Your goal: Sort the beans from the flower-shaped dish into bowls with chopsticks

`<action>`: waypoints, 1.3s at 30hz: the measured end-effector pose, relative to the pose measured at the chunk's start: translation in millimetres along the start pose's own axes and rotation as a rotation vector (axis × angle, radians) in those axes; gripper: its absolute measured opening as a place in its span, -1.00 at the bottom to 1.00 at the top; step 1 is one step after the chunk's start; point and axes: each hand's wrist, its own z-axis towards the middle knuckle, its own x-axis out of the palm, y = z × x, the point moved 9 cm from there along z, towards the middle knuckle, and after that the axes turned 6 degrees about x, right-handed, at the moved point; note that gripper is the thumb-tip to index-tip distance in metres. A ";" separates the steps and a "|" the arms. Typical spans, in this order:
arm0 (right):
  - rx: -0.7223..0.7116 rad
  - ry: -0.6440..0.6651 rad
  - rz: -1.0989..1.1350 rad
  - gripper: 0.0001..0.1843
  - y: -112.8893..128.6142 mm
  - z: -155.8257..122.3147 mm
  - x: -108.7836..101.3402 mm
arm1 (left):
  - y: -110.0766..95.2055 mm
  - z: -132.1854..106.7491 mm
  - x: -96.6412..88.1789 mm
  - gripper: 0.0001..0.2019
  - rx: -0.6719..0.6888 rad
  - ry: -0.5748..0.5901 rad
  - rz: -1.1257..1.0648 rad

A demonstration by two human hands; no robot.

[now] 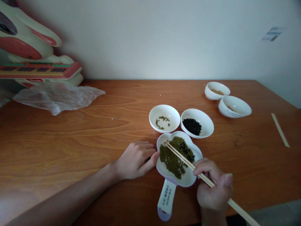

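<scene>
My right hand (213,185) is closed on a pair of light wooden chopsticks (182,157). Their tips touch green beans (172,163) in a white flower-shaped dish (188,180) with a labelled handle (166,196). Some dark beans (187,150) lie among the green ones on the right. At the dish's left rim, my left hand (137,160) rests on the table with thumb and forefinger together against the edge. Just behind the dish stand a white bowl (172,111) with a few green beans and another bowl (208,122) holding black beans (192,126).
Two more white bowls, one with tan bits (224,89) and another in front of it (243,108), stand at the back right. A pale stick (280,130) lies at the right. Left are a clear plastic bag (63,95) and a toy keyboard (37,71) with an animal figure. A wall (150,40) closes the back.
</scene>
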 end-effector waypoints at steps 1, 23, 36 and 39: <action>-0.011 -0.009 0.002 -0.22 0.2 -0.6 -1.0 | -0.2 -0.2 -0.1 -0.61 0.000 -0.001 0.001; -0.460 -0.126 0.041 -0.27 57.5 -9.9 -20.2 | -2.1 -0.3 -1.5 -0.61 0.003 -0.013 0.009; -0.274 -0.141 0.001 -0.21 37.6 29.1 -5.1 | -1.7 1.2 -1.8 -0.60 -0.002 -0.010 0.033; -0.308 -0.131 0.000 -0.21 36.2 22.3 -13.0 | -2.3 0.6 -1.6 -0.59 -0.001 -0.007 0.032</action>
